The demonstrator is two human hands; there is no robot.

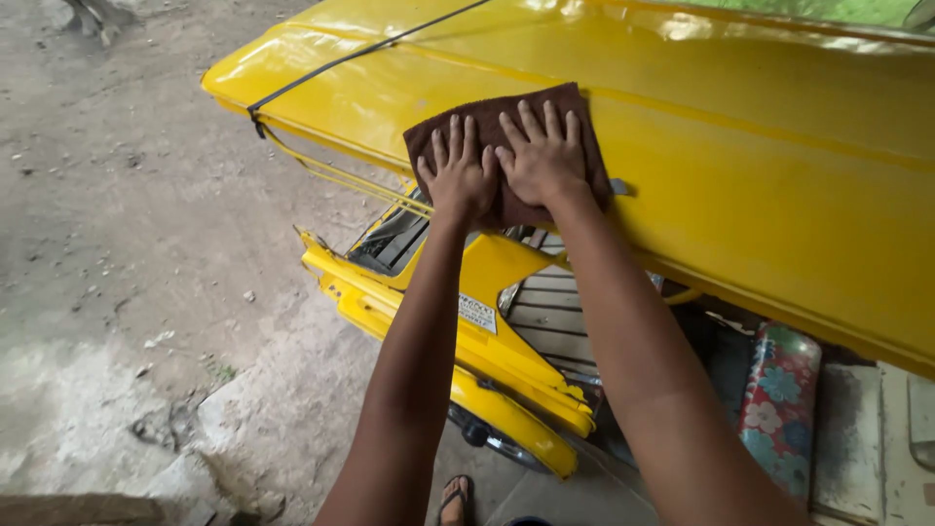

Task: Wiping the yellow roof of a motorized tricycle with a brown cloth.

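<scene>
We stand on rough, dusty concrete ground (127,253), cracked and strewn with small stones, beside a yellow vehicle whose glossy yellow roof (760,146) fills the upper right of the view; we take that roof as our landmark. One thin black strap (360,54) runs across the roof's far left corner. On the roof's near slope lies one brown cloth (506,122), spread flat. Our two hands press on it side by side: our left hand (460,175) on the cloth's lower left part, fingers (453,136) spread and flat, and our right hand (542,161) on its middle, fingers (545,122) likewise extended, thumb tips touching or nearly so. Neither hand grips; both lie open, palms down on the cloth. Below the roof's edge we see the yellow front body (487,341) of the vehicle, with one small rectangular white sticker (477,313) bearing dark print on its sloped panel, and one dark round lamp (477,432) low on its curved front. Under the roof, to the right, one cushion with red fabric and blue-green flowers (776,404) stands on end beside grey slatted flooring (550,317). Below the roof, at the bottom of the view, one foot in a sandal (454,499) rests on the ground.
</scene>
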